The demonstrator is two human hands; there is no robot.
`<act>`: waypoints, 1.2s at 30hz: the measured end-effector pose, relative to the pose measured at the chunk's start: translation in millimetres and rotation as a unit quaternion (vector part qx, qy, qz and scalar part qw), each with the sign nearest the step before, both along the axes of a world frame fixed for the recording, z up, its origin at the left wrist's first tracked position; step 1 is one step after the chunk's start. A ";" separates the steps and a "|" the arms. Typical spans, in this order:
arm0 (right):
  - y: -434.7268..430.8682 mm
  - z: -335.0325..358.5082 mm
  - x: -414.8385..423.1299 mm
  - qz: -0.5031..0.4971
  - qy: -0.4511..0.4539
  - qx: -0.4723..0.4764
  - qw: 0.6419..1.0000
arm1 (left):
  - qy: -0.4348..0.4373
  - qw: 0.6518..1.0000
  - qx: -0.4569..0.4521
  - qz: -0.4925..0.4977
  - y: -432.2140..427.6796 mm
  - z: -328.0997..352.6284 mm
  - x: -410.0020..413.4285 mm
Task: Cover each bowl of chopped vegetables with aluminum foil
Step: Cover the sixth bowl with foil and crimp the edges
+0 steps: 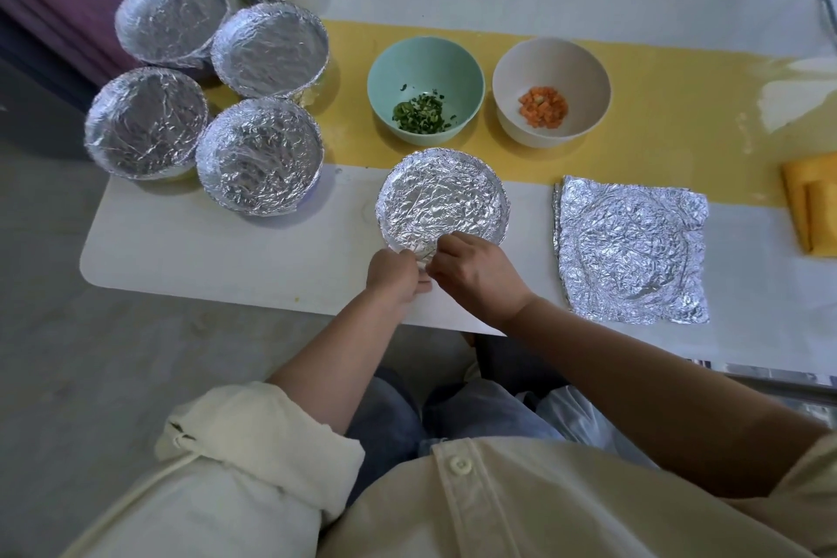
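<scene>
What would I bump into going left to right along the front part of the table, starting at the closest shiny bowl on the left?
Foil-covered bowl on the left → foil-covered bowl being wrapped, with the left hand and right hand at its near edge → flat foil sheets → yellow cloth.

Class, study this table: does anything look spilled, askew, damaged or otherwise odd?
Nothing is spilled or tipped. One oddity: the spare foil sheets right of the bowl being wrapped are crumpled and carry a round bowl-rim imprint, as if used before. The green bowl and beige bowl simply remain uncovered.
</scene>
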State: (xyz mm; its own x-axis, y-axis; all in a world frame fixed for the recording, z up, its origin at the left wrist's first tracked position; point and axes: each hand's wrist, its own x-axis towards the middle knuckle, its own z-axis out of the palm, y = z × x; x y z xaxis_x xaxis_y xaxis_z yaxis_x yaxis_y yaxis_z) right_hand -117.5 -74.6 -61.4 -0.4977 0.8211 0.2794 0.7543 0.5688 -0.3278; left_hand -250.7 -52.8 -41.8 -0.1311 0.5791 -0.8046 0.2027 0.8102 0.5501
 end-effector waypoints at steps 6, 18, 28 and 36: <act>0.6 -0.1 -0.2 0.004 0.000 -0.004 1.000 | -0.008 1.000 -0.009 -0.025 -2.7 3.8 1.8; 4.3 -0.5 1.5 0.028 0.026 -0.014 0.999 | 0.032 0.999 -0.001 -0.024 7.2 -1.8 3.8; 5.3 0.3 13.6 0.015 0.018 -0.022 0.999 | 0.055 0.997 0.038 -0.028 9.2 3.5 -1.8; 2.5 1.2 12.5 0.019 0.020 -0.010 1.000 | -0.013 0.998 -0.047 -0.042 -10.2 5.8 15.7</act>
